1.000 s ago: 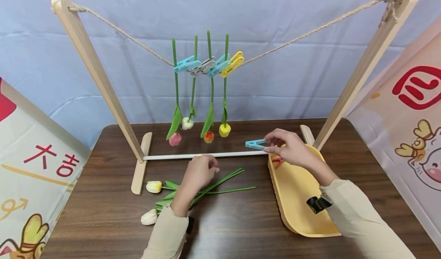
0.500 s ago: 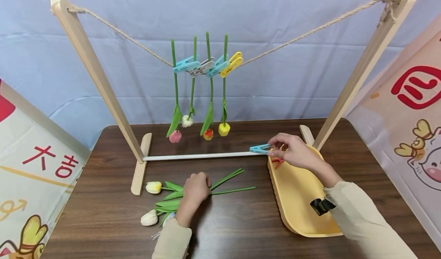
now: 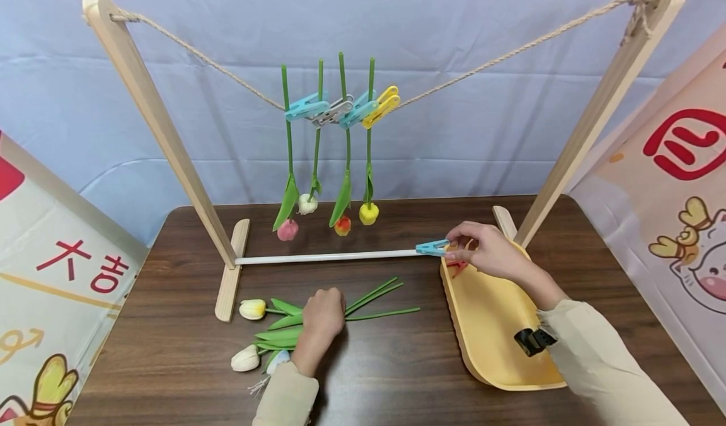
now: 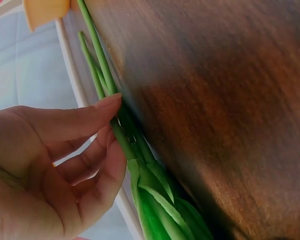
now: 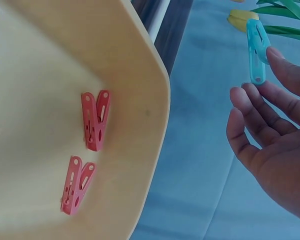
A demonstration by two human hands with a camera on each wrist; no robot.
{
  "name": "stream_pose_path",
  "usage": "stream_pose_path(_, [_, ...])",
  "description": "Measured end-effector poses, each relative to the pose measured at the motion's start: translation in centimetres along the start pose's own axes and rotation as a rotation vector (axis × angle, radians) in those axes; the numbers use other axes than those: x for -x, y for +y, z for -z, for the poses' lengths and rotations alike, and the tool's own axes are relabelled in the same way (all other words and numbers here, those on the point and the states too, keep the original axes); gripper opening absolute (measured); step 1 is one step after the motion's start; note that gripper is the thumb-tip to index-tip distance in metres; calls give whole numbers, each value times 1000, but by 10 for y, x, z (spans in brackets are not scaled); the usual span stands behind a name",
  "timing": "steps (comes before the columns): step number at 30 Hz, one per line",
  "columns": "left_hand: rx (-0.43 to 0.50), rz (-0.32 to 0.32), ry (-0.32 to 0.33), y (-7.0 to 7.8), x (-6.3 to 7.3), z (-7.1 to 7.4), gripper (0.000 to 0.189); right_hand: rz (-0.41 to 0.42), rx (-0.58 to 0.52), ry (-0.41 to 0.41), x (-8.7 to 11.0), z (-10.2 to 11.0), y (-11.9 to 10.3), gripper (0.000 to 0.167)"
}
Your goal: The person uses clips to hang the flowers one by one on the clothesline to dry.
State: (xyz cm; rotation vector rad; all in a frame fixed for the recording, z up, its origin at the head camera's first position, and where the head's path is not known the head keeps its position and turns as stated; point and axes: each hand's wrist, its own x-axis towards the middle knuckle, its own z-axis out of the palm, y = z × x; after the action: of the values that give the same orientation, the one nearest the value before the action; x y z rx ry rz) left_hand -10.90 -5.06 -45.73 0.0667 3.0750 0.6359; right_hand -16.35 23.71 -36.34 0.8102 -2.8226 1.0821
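Over the tulips on the table, my left hand (image 3: 323, 316) pinches a green tulip stem (image 4: 121, 137) between thumb and fingers, seen close in the left wrist view. The blooms point left: a yellow-white tulip (image 3: 253, 309), a white tulip (image 3: 246, 358) and a pale bluish one (image 3: 278, 362) partly behind the sleeve. At the tray's far left corner my right hand (image 3: 484, 249) holds a light blue clothespin (image 3: 432, 247) up by its handle ends, thumb on one arm and fingers on the other.
Two red clothespins (image 5: 96, 120) lie in the yellow tray (image 3: 454, 312). A rope (image 3: 476, 67) spans two wooden posts (image 3: 161, 130); several tulips (image 3: 368, 213) hang from it upside down by blue, grey and yellow clothespins (image 3: 381, 107). A white rod (image 3: 329, 257) joins the posts' feet.
My left hand has come down and toward me onto the tulip stems and now pinches one. The right hand has shifted slightly right and down, still holding the blue clothespin.
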Motion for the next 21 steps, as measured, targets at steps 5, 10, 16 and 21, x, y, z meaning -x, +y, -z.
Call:
stream_pose_path(5, [-5, -27, 31, 0, 1, -1, 37, -20, -11, -13, 2, 1, 1, 17])
stream_pose_path(10, [-10, -46, 72, 0, 5, 2, 37, -57, -25, -28, 4, 2, 3, 18])
stream_pose_path(16, [-22, -97, 187, 7, 9, 15, 39, -65, -19, -32, 5, 4, 4, 18])
stream_pose_path(21, [5, -119, 264, 16, 12, 33, 29, -50, -5, -26, 5, 5, 4, 18])
